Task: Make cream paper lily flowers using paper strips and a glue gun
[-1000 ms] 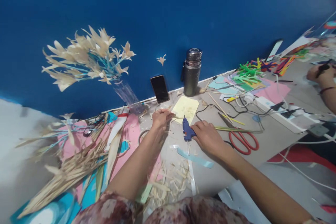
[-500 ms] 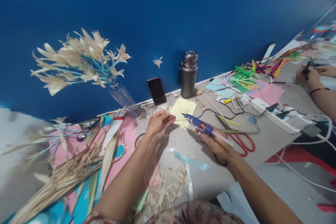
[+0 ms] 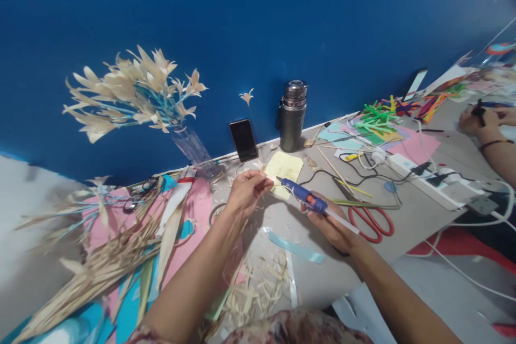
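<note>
My right hand is wrapped round a blue hot glue gun, a clear glue stick jutting from its back end. The gun's tip points left, close to the fingers of my left hand. Those fingers are pinched together on a thin pale strip, whose kind is too small to make out. Under the tip and fingertips lies a yellow paper. A light blue ribbon piece and pale husk scraps are on the table nearer to me.
Pale husk flowers lean in a clear vase at the left. A phone and a flask stand by the wall. Red-handled scissors, cords and a power strip lie right, before another person's hands.
The glue gun's tip and my left fingertips remain close together, with only slight hand movement. The whole view has shifted a little.
</note>
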`<state>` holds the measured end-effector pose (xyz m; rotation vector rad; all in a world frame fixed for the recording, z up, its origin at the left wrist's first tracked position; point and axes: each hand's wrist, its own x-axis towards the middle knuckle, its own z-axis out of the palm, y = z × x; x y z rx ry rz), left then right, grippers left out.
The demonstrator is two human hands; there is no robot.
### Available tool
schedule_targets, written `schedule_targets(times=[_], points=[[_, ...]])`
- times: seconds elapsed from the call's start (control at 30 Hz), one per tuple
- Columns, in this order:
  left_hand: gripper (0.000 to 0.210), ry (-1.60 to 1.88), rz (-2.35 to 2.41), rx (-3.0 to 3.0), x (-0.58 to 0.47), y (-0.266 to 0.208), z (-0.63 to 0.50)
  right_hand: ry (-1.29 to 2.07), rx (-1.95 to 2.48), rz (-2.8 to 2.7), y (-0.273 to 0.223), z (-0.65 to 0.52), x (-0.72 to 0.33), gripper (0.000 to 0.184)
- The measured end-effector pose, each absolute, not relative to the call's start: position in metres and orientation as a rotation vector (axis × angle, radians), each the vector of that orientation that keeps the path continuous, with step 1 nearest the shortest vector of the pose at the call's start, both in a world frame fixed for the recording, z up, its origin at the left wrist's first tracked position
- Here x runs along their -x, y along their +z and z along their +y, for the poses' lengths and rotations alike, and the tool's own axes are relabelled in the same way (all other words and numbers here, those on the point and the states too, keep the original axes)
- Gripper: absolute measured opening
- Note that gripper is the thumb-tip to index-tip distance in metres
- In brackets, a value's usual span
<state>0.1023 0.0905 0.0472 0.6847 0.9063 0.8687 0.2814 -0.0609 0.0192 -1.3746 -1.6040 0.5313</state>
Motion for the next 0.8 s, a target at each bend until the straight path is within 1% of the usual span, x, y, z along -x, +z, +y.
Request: schedule_targets(times=[0.27, 0.43, 0.8], points=[[0.017, 0.807, 0.96, -0.683, -0.103, 0.055, 0.087, 0.461, 1.253, -1.718, 0.002, -0.058, -0.286, 0.022], [0.016, 0.825, 0.965, -0.704, -0.098, 0.056, 0.091, 0.413, 1.254, -1.768, -0.004, -0.063, -0.294, 0.026], [0.029, 1.018, 0.92, -0.843, -0.101, 0.052, 0.083, 0.347, 1.162, -1.83, 0.006, -0.055, -0.286, 0.025]])
